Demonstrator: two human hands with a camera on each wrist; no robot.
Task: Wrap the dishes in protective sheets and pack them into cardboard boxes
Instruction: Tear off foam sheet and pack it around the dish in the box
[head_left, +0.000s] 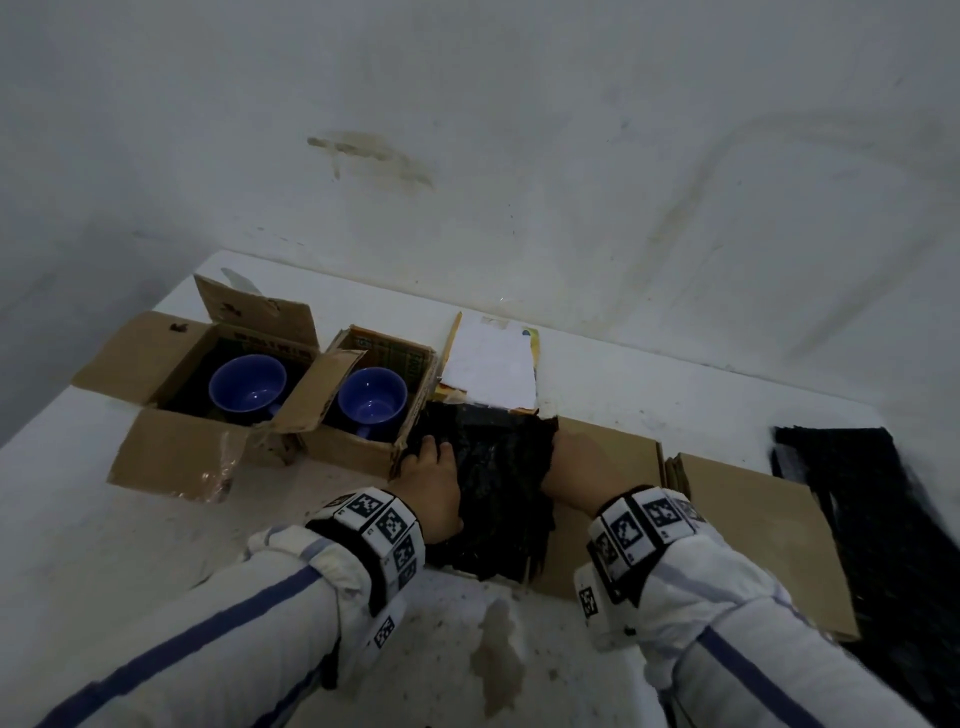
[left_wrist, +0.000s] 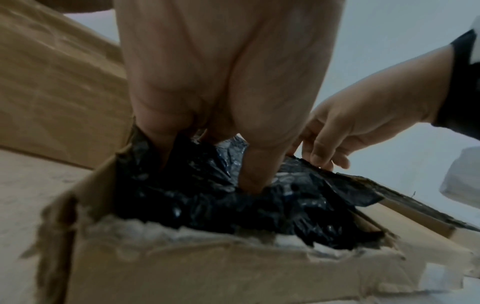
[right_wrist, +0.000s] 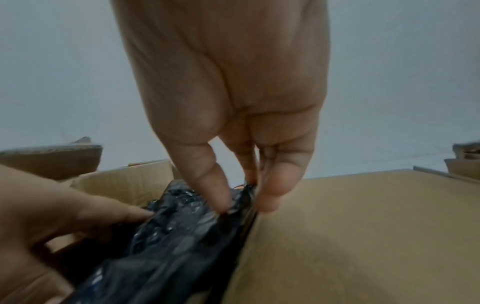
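Glossy blk plastic sheet (head_left: 493, 483), matt cardboard box (left_wrist: 207, 273)

My head feed is dim and bluish, with flat, even light and no clear source. Shadows are soft; the darkest pool sits inside the open boxes (head_left: 208, 374). The wide lens bends the surface (head_left: 104, 519) edge and smears the black sheets (head_left: 872, 519) at the right border. Both wrist feeds are murky and grainy. My left hand (left_wrist: 221, 82) and right hand (right_wrist: 228, 82) fill them, soft and out of focus. Small glints show on the black plastic wrap (left_wrist: 207, 201). Cardboard edges blur.
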